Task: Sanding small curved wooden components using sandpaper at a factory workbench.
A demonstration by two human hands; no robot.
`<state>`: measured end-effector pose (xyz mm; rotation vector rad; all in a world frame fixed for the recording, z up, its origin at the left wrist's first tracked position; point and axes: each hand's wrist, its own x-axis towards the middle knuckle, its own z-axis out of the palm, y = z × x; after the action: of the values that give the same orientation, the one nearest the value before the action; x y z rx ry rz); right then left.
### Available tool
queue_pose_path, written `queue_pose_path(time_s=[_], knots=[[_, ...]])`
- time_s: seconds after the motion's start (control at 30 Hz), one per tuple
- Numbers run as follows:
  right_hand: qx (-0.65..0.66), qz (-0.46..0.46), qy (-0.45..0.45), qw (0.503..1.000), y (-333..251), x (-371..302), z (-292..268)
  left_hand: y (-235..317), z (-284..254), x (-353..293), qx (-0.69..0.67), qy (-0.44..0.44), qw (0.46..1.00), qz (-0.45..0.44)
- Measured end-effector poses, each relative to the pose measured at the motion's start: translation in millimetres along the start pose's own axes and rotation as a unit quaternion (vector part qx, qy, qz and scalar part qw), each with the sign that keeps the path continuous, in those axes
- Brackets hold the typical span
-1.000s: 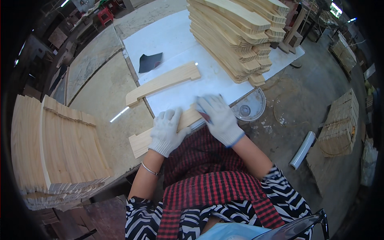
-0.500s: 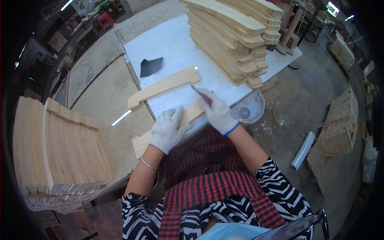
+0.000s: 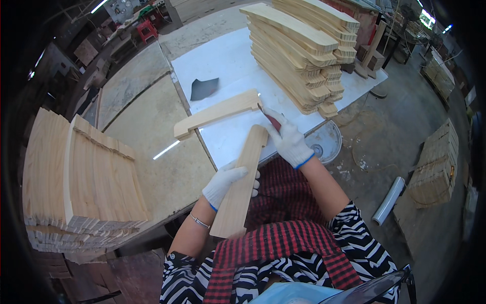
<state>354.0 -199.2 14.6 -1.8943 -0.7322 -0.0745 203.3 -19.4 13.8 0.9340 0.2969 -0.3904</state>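
Observation:
My gloved left hand [image 3: 221, 185] is wrapped round a pale shaped wooden board [image 3: 234, 203]. The board is tilted up in front of the checked apron, and its far end reaches toward the table edge. My gloved right hand [image 3: 293, 145] grips a slim tool with a dark red handle [image 3: 273, 122]; its thin tip points away to the left, and its exact kind is unclear. Right by that tip, a second notched wooden piece [image 3: 217, 114] lies on the white table sheet [image 3: 238, 68]. Beyond it rests a dark piece of sheet [image 3: 204, 89], probably sandpaper.
A tall stack of cut wooden pieces [image 3: 298, 61] stands at the far right of the table. More boards [image 3: 101, 175] are stacked at the left. A round white tub [image 3: 329, 142] sits beside the right table edge. A plastic roll [image 3: 389, 200] lies on the floor.
The wooden board has been lifted off the table and turned more upright, with my left hand now wrapped round it. My right hand still holds the red tool, near the table.

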Motion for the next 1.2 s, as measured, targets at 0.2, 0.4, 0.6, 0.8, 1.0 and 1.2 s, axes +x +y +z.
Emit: queue_pose_path(time_s=[0.2, 0.4, 0.6, 0.8, 1.0, 1.2], knots=[[-0.105, -0.104, -0.054, 0.988, -10, -19, 30, -3, -1, -3, 0.013, 0.016, 1.0, -0.005], [-0.085, -0.202, -0.049, 0.975, -12, -46, 26, -18, -9, -8, -0.026, 0.01, 1.0, 0.012], [-0.17, -0.185, -0.024, 0.968, -7, -12, 49, -11, -5, -7, -0.002, 0.019, 1.0, 0.014], [-0.091, -0.183, -0.082, 0.975, -20, -26, 43, -22, -14, -8, -0.027, 0.012, 0.999, 0.021], [-0.118, -0.233, -0.061, 0.963, -25, -30, 46, -27, -18, -7, -0.054, -0.009, 0.998, 0.017], [-0.112, -0.203, 0.038, 0.972, -20, -20, 16, -21, -11, -11, -0.043, 0.003, 0.999, 0.029]])
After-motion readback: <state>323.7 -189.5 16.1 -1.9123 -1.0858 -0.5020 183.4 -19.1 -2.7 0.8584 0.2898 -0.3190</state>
